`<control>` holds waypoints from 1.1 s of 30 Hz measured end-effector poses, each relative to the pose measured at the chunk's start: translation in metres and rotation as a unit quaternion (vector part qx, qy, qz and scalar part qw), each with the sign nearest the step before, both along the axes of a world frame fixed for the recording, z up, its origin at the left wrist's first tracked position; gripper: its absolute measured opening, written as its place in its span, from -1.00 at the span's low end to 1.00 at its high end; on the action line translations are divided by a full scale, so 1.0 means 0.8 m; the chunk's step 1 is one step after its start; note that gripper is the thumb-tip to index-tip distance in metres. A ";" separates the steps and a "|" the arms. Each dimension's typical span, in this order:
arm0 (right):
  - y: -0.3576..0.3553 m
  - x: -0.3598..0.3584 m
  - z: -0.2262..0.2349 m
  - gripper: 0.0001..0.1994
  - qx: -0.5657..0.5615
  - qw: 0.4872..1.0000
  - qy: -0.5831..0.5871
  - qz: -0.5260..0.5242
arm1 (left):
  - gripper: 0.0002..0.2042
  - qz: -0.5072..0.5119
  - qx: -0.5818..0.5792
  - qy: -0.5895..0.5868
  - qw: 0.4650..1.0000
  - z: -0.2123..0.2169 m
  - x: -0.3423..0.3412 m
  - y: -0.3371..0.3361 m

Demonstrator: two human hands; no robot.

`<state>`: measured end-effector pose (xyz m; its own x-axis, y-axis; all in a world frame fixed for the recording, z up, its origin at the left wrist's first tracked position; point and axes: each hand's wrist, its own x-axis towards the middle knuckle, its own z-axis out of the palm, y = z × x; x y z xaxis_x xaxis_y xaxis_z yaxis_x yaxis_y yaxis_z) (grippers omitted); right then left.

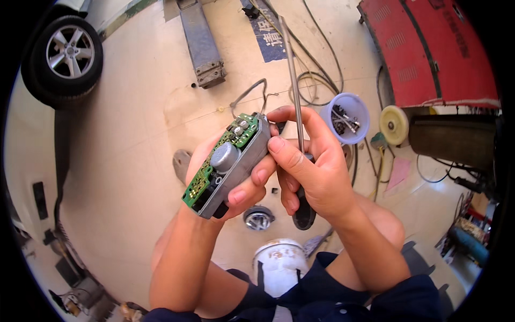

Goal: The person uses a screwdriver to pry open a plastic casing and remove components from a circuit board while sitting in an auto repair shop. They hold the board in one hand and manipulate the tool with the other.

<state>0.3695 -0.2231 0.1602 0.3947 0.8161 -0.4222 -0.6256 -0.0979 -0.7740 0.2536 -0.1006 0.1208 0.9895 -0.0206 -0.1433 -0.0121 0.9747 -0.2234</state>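
My left hand point(248, 189) is wrapped round an electronic control module point(244, 155), a grey metal housing with a green circuit board point(199, 185) along one face. A round grey cylinder point(224, 157) stands out from that board. My right hand point(324, 174) grips a long screwdriver point(296, 102), its dark handle in the palm and its shaft pointing away from me. The right thumb and forefinger also reach the far right end of the module. Part of the left hand is hidden behind the housing.
A lavender bucket point(365, 115) of bolts stands at the right, near a red cabinet point(445, 53). A white bucket point(279, 263) sits between my legs, and a round badge point(258, 218) lies on the floor. Cables point(322, 70) trail beyond. At left is a car wheel point(70, 52).
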 end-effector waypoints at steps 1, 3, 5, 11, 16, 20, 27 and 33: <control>0.002 -0.001 -0.001 -0.62 -0.001 1.000 0.001 -0.001 | -0.53 0.003 -0.007 0.023 1.000 0.003 0.000 -0.003; 0.003 -0.003 -0.002 -0.62 0.000 1.000 0.009 -0.007 | -0.53 0.008 0.004 0.036 0.999 0.003 -0.002 -0.003; 0.006 -0.005 0.000 -0.61 -0.005 1.000 0.013 -0.008 | -0.53 0.005 0.012 0.044 0.999 0.004 -0.002 0.001; 0.006 -0.007 -0.006 -0.59 0.014 1.000 0.022 -0.017 | -0.52 -0.006 0.008 -0.016 1.000 -0.003 0.003 0.004; 0.010 0.004 -0.008 -0.57 0.015 0.999 -0.042 -0.026 | -0.54 0.004 0.078 0.108 0.991 0.010 0.016 0.010; 0.011 0.011 -0.010 -0.58 -0.003 0.995 -0.098 -0.033 | -0.56 0.103 0.227 0.229 0.941 0.009 0.023 0.006; 0.014 0.018 -0.009 -0.51 -0.148 0.948 -0.276 0.052 | -0.62 0.142 0.326 0.360 0.862 0.007 0.036 0.009; 0.007 0.030 -0.014 -0.58 -0.139 0.990 -0.015 0.033 | -0.45 0.121 0.497 0.408 0.756 0.026 0.034 0.012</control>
<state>0.3937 -0.2172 0.1494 0.3596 0.6949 -0.6227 -0.5881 -0.3493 -0.7295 0.2809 -0.0913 0.1417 0.5197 0.6670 -0.5338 0.0441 0.6030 0.7965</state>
